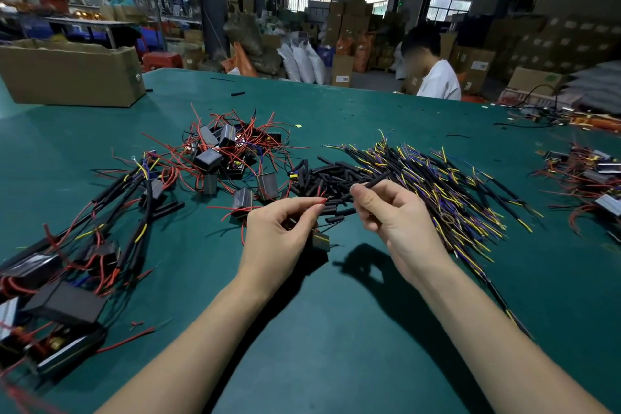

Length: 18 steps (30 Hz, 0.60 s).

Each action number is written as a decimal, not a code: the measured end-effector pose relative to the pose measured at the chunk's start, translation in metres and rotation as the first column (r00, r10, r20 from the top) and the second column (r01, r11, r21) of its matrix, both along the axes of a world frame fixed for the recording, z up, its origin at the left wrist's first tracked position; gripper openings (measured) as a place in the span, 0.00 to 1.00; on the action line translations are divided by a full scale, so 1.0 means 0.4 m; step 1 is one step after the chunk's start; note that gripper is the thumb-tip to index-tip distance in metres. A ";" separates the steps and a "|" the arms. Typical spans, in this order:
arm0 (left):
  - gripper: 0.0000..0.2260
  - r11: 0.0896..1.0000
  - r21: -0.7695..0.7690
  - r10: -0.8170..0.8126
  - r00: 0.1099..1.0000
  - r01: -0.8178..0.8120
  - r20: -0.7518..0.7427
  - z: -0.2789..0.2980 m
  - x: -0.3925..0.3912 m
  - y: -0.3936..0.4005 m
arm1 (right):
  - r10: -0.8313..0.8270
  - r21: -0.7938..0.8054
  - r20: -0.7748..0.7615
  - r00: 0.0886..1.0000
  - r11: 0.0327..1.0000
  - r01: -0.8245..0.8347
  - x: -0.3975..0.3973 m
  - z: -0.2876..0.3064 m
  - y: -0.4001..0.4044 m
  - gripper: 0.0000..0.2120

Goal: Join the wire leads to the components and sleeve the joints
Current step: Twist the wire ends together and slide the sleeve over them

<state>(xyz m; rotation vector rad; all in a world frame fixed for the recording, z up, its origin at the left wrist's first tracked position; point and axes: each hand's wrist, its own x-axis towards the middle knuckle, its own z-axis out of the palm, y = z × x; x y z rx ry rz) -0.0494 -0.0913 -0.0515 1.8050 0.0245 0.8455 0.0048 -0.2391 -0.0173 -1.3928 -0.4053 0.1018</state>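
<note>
My left hand pinches the tip of a red wire lead between thumb and fingers; a small black box component hangs just below that hand. My right hand pinches a black sleeve tube that points up and to the right. The sleeve's near end is a short gap from the red lead's tip. Behind both hands lies a heap of loose black sleeves. A fan of sleeved yellow, blue and purple wire leads spreads to the right.
A tangle of black box components with red wires sits at centre left on the green table. Finished harnesses lie at the left edge. A cardboard box stands far left, more components far right. A person in white sits opposite.
</note>
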 end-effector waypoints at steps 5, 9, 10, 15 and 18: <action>0.05 0.998 0.064 0.018 0.999 -0.020 0.033 -0.001 -0.001 -0.001 | -0.054 0.041 -0.017 0.998 0.998 0.054 -0.007 -0.011 0.009 0.11; 0.05 0.997 0.078 0.007 0.999 -0.010 0.036 0.001 -0.002 -0.004 | -0.070 0.011 -0.063 0.996 0.997 0.071 -0.011 -0.013 0.017 0.13; 0.05 0.996 0.086 0.009 0.999 -0.013 0.038 0.001 -0.002 -0.004 | -0.068 0.013 -0.077 0.995 0.998 0.069 -0.012 -0.014 0.019 0.13; 0.04 0.993 0.111 0.020 0.999 -0.025 0.045 0.001 -0.003 -0.003 | -0.081 0.023 -0.094 0.992 0.996 0.083 -0.015 -0.018 0.021 0.12; 0.04 0.993 0.115 0.024 0.998 -0.029 0.050 0.001 -0.004 -0.004 | -0.110 0.027 -0.075 0.991 0.993 0.112 -0.014 -0.021 0.025 0.11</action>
